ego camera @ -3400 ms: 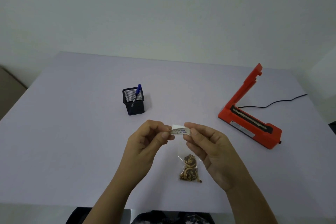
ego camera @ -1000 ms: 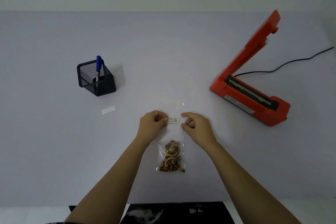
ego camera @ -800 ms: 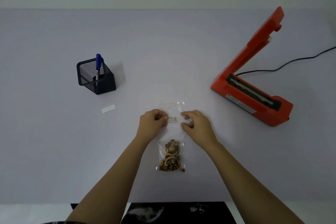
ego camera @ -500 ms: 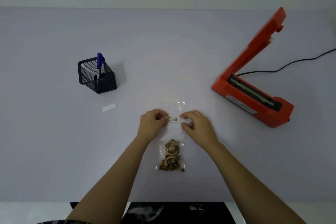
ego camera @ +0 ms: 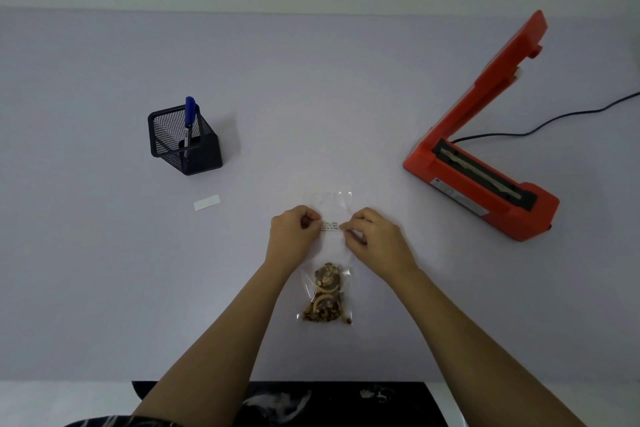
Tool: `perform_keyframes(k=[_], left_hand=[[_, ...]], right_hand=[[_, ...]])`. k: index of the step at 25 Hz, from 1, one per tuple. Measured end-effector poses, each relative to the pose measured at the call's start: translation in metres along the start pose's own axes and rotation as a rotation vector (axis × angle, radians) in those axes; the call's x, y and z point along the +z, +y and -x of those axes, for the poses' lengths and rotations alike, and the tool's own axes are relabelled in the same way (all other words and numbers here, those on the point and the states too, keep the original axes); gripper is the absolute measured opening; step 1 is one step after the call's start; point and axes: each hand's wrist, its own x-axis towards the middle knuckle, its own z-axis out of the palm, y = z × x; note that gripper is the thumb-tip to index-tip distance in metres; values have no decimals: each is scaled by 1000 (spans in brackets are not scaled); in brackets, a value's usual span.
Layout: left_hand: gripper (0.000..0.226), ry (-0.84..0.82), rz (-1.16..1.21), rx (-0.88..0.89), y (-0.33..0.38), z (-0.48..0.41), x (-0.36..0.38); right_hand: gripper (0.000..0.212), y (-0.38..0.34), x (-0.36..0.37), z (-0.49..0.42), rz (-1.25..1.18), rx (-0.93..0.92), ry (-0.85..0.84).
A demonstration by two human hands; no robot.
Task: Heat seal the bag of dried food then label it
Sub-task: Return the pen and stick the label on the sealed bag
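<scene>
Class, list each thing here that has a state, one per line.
heat sealer: arm raised, open.
bag of dried food: flat on table.
label: held over the bag.
left hand: pinches label's left end.
right hand: pinches label's right end.
marker: upright in mesh pen holder.

Label [ego camera: 330,226]: held up in the air before, now down on the bag's [ego camera: 327,295] clear upper part, mid-frame.
White strip [ego camera: 206,202]: newly lying left of centre (small, blank).
Hands: left hand [ego camera: 292,236] and right hand [ego camera: 375,239] lowered with it.
</scene>
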Motion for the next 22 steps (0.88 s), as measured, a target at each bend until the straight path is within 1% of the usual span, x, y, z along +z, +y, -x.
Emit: perform_keyframes(k=[5, 9, 12, 14, 16, 18, 20, 22], left_hand=[[10, 34, -47, 51, 0, 3, 5], [11, 63, -150, 161, -4, 4, 10], [13, 117, -142, 183, -8, 6, 12], [12, 122, -152, 241, -13, 7, 11], [20, 92, -177, 387, -22, 12, 8], [35, 19, -223, 508, -30, 19, 5], [43, -61, -286, 541, -32, 21, 3], [46, -95, -365, 568, -33, 21, 4]], right_hand=[[15, 0, 0, -1, 13, -16, 19], [16, -1, -2, -1, 33, -32, -8], [16, -2, -2, -1, 48, -39, -21], [17, -3, -1, 0, 50, -35, -27], [17, -3, -1, 0, 46, -25, -37], [17, -3, -2, 0, 44, -24, -44], [17, -4, -2, 0, 42, -30, -43], [17, -4, -2, 0, 36, -25, -48]])
